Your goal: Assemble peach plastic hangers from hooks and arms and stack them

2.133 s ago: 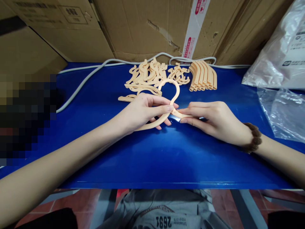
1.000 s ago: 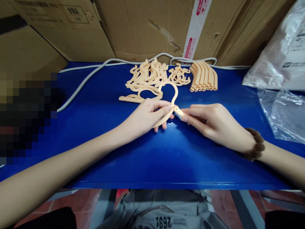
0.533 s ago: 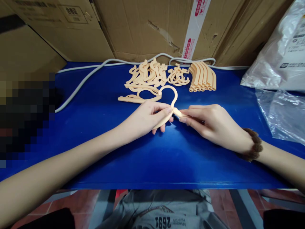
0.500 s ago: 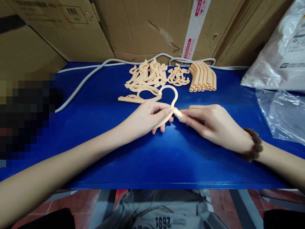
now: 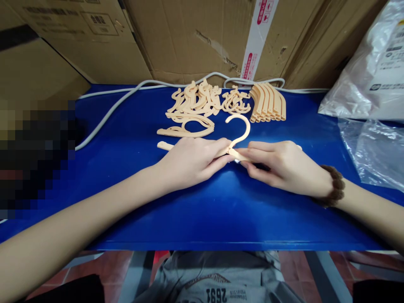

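Note:
A cream plastic clothes hanger [image 5: 245, 131] is held between my two hands, its curved hook pointing away from me and opening to the left. My left hand [image 5: 197, 162] is closed on the left arm of the hanger, whose tip sticks out past the knuckles. My right hand [image 5: 277, 164] pinches the right arm close to the joint below the hook; a small end shows beyond the fingers. Just behind my left hand lie hanger pieces [image 5: 186, 131], put together in a flat folded shape. The undersides of both hands are hidden.
Loose cream hanger parts [image 5: 195, 99] are heaped at the back, beside small hooks [image 5: 236, 101] and a neat stack of curved arms [image 5: 268, 103]. A white cable [image 5: 126, 94] runs along the cardboard boxes [image 5: 189, 38]. Clear plastic bags [image 5: 362, 84] lie right on the blue table [image 5: 221, 219].
The hanger has swung open, its arms now spread to both sides. Its hook has shifted right and turned, and my left hand has rolled over, palm down.

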`<state>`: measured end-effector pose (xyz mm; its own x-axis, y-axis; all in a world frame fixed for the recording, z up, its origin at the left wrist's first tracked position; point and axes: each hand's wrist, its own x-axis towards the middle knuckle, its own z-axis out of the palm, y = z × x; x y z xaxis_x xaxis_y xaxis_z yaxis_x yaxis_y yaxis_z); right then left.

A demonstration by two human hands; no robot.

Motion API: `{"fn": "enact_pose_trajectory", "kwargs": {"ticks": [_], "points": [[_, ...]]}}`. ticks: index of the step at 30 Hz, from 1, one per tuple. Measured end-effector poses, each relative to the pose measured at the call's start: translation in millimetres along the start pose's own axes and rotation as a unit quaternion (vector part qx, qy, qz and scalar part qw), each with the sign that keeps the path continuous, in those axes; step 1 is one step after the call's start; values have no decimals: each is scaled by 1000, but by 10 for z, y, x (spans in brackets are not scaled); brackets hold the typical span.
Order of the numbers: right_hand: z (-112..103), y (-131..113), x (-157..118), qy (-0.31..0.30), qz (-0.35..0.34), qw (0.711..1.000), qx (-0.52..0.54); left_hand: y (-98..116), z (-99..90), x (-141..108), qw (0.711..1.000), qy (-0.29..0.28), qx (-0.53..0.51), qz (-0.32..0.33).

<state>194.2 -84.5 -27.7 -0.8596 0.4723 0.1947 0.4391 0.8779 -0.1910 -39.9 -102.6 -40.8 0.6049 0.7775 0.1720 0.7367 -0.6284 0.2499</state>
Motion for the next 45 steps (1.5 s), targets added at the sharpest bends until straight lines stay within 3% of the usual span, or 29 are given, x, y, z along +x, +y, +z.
{"fn": "enact_pose_trajectory", "kwargs": {"ticks": [5,11,19,32,45], "points": [[-18,52,32,55,-45,992,-99,-12,-22,9,997,22,74,11],[-54,88,34,97,-28,976,-194,-39,-30,16,996,36,87,7],[-87,55,-14,131,-24,968,-214,-56,-50,23,996,31,87,-16],[5,49,3,83,-41,971,-221,-23,-38,-4,994,64,87,2],[3,39,9,101,-56,968,-223,-14,-32,-13,995,60,80,18]]}}
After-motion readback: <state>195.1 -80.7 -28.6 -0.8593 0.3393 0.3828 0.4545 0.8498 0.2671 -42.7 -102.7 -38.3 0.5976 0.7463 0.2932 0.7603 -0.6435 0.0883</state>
